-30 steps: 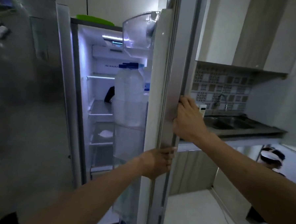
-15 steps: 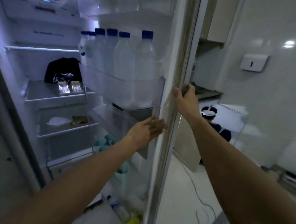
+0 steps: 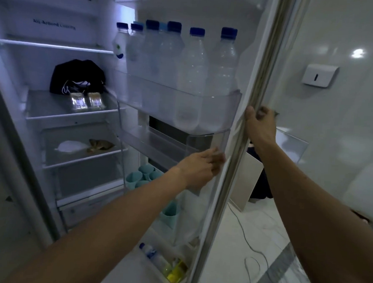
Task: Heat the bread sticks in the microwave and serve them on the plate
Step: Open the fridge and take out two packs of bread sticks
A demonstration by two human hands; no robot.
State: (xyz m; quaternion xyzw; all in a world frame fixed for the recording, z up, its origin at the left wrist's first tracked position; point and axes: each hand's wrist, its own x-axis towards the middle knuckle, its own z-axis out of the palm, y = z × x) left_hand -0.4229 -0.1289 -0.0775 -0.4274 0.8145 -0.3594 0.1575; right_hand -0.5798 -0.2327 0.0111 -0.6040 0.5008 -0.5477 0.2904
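The fridge door (image 3: pixel 227 208) stood open, my right hand (image 3: pixel 260 126) curled around its edge, my left hand (image 3: pixel 202 164) flat and relaxed against its inner side. Water bottles (image 3: pixel 191 72) filled the door shelf (image 3: pixel 215 108). On a fridge shelf (image 3: pixel 53 110) sat two small clear packs (image 3: pixel 87 101) of pale sticks, side by side before a black bag (image 3: pixel 76 75).

The fridge door (image 3: pixel 241 144) stands open to the right of the shelves. Bottles (image 3: pixel 193 76) stand in a row in its upper bin, cups (image 3: pixel 142 175) lower down. On the middle shelf (image 3: pixel 53 110), two small packets (image 3: pixel 86 101) lie before a bag (image 3: pixel 76 75).
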